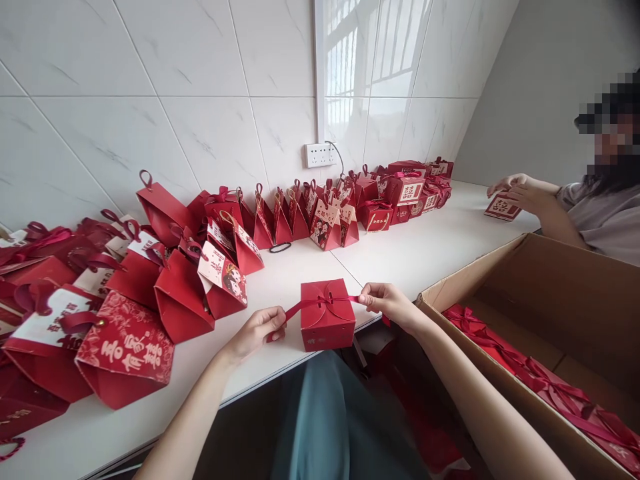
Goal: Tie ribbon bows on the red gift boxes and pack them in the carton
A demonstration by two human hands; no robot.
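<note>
A red gift box [327, 327] stands upright at the table's front edge, its curved top flaps folded together. Across its top runs a red ribbon [301, 305], crossed or knotted at the middle; which of the two I cannot tell. My left hand [263, 325] pinches one ribbon end beside the box's left side. The other end is pinched by my right hand [383, 301], just off the box's right side. Both stretches of ribbon look taut. Neither hand touches the box itself.
Many triangular red gift boxes [185, 300] crowd the white table [287, 277] on the left and along the tiled wall. An open cardboard carton [520, 267] with ribboned red boxes stands at right. Beyond it, a person's hands [520, 190] hold a red-and-white box [501, 207].
</note>
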